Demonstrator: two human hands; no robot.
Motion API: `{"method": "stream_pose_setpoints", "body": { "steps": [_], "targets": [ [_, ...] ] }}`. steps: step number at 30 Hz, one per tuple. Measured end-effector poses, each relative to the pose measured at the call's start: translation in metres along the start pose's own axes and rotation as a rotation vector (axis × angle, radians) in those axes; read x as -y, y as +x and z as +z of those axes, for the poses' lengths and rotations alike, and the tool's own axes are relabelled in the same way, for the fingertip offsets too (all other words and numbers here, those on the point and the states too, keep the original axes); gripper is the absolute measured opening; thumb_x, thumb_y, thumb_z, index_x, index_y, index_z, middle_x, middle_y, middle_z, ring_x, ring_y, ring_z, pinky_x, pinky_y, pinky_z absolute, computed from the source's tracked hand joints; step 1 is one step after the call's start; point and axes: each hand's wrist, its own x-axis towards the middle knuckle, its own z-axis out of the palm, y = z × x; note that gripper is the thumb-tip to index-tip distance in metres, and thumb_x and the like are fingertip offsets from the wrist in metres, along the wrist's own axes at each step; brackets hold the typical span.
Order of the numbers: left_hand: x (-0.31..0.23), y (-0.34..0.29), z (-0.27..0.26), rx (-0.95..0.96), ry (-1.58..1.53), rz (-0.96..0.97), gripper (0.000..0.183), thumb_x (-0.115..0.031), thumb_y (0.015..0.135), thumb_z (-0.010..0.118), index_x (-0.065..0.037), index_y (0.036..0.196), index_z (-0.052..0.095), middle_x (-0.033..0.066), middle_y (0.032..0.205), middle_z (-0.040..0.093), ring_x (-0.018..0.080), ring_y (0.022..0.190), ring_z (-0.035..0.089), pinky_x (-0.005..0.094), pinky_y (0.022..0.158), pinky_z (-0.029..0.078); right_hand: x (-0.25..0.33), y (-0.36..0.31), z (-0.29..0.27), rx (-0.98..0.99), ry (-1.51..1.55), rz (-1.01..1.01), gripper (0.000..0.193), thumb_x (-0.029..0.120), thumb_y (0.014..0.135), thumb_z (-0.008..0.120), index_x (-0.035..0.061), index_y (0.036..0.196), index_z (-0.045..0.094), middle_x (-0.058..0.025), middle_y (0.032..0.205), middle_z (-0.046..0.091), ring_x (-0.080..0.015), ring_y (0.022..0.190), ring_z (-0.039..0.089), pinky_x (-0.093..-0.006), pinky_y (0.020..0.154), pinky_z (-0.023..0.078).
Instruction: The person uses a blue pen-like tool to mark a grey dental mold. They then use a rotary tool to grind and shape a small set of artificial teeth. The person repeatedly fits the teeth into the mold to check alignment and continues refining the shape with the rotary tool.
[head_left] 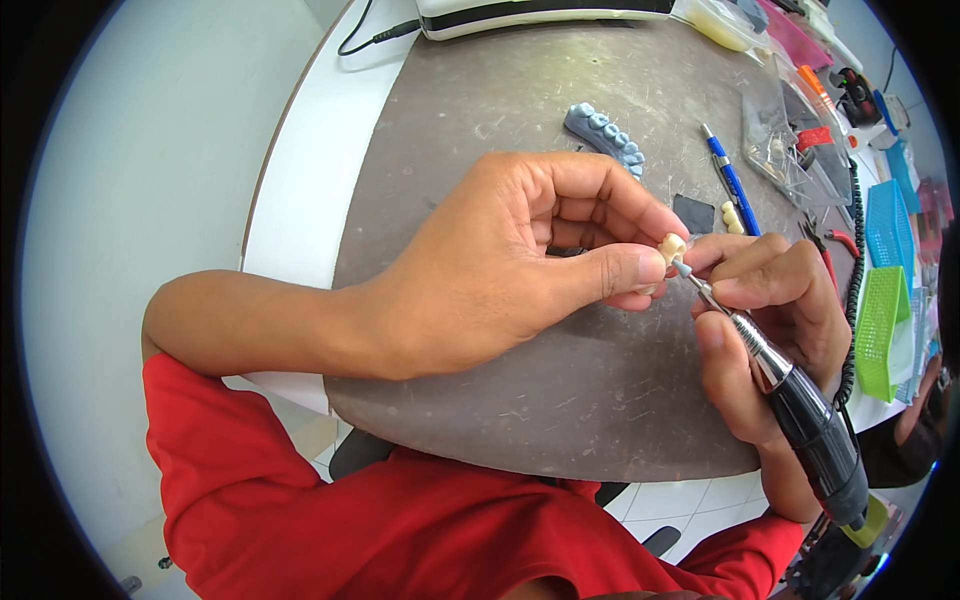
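Between thumb and fingertips, my left hand (pixel 550 250) pinches a small cream dental crown (pixel 672 246). My right hand (pixel 775 320) grips a black and silver handpiece (pixel 800 400) like a pen. A grey tapered tip (pixel 682 268) at its front end meets the crown or sits right against it; the exact contact is too small to tell. Beyond my left hand lies a grey-blue dental model (pixel 606 137) with a row of teeth. Another cream tooth piece (pixel 732 217) rests beside a dark square (pixel 694 213), just past my right fingers.
A blue pen (pixel 730 178) lies near a clear tray (pixel 795 150) of thin tools. Red-handled pliers (pixel 828 250), a black coiled cord (pixel 853 300), a blue basket (pixel 890 225) and a green basket (pixel 879 335) line the right side. A white device (pixel 540 14) stands at the back.
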Motion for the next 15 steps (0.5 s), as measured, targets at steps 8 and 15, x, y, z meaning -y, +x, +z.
{"method": "stream_pose_setpoints", "body": {
  "steps": [8,15],
  "targets": [
    [0.000,-0.001,0.000,0.014,-0.003,0.001,0.024,-0.008,0.093,0.063,0.004,0.114,0.059,0.0112,0.104,0.066,0.0148,0.095,0.064,0.0295,0.085,0.056,0.000,0.000,-0.002,0.012,-0.008,-0.019,0.020,0.012,0.087,0.065,0.0038,0.098,0.050,-0.0090,0.083,0.056,-0.0208,0.086,0.061,-0.0389,0.088,0.047],
    [-0.003,0.002,-0.005,0.066,-0.024,-0.039,0.035,-0.013,0.096,0.059,0.002,0.126,0.048,0.0146,0.109,0.066,0.0153,0.095,0.064,0.0279,0.083,0.053,0.010,0.000,0.001,-0.180,0.002,0.166,0.037,0.037,0.095,0.059,0.0066,0.110,0.046,-0.0130,0.093,0.061,-0.0195,0.083,0.063,-0.0316,0.076,0.050]
  ]
}}
